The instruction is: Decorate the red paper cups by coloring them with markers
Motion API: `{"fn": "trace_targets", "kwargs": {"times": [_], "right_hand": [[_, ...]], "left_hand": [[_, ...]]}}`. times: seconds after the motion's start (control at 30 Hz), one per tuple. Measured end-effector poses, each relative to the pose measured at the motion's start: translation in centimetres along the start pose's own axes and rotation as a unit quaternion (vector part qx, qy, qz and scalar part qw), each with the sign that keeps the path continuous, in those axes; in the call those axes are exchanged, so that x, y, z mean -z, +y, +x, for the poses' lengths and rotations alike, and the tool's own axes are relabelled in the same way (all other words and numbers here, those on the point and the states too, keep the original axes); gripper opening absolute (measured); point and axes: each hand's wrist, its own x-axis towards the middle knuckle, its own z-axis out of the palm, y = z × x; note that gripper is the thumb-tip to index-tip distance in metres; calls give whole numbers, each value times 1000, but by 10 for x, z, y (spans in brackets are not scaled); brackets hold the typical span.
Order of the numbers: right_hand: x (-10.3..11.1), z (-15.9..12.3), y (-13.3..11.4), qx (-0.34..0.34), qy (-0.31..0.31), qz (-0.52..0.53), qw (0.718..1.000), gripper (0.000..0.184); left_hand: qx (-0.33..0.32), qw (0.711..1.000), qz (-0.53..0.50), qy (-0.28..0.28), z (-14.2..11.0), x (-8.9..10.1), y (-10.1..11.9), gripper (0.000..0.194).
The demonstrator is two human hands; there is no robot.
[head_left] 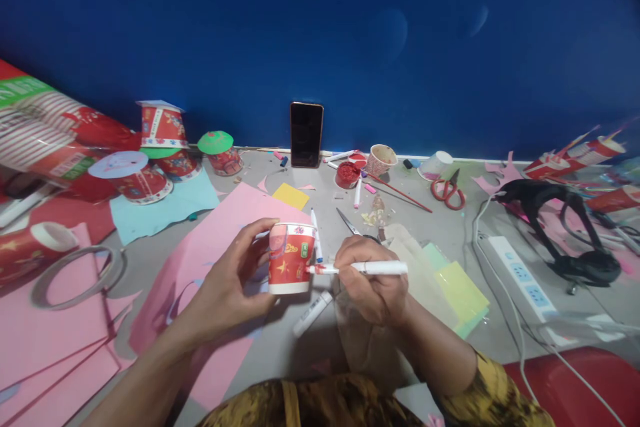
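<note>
My left hand (235, 280) grips a red paper cup (291, 259) from its left side, thumb near the base and fingers near the rim. The cup stands upright, with gold stars and a white band at top and bottom. In my right hand (373, 280) is a white marker (375, 268), held sideways like a pen. Its red tip is at the cup's right side; whether it touches cannot be told. Below the cup lies a thick white pen (313, 313). Behind the cup's right edge rests a slim white marker (317, 233) with a blue end.
A phone (307, 135) leans on the blue wall. Decorated cups (163, 123) stand at the left, beside a tape roll (79, 275) and pink paper (235, 213). To the right are red-handled scissors (447, 193), a power strip (523, 278) with cables and a black strap frame (590, 267).
</note>
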Motion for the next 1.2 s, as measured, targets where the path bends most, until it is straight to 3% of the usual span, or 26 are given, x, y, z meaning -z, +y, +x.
{"fn": "trace_targets", "kwargs": {"times": [0.17,0.3,0.47,0.63,0.77,0.9,1.03,1.2], "right_hand": [[1,1,0,12,-27,4,1000,14],[1,1,0,10,2,-2,1000,16],[2,2,0,17,-27,7,999,14],[2,2,2,18,-6,13,1000,14],[3,1,1,26,-45,33,998,12],[4,1,1,17,-23,16,999,12],[4,1,2,21,-50,37,998,12],[3,0,2,21,-35,23,999,12]], "left_hand": [[-18,1000,-3,-5,-1,1,-4,81],[-20,1000,0,-17,-3,3,-6,80],[-23,1000,-3,-17,-2,4,-7,81],[-25,1000,-9,-15,-2,3,-6,78],[-15,1000,-5,-16,-2,3,-5,81],[-2,1000,-6,-11,-2,3,-4,82],[7,1000,-2,-9,-2,3,-5,81],[9,1000,21,-1,-2,1,-6,82]]}}
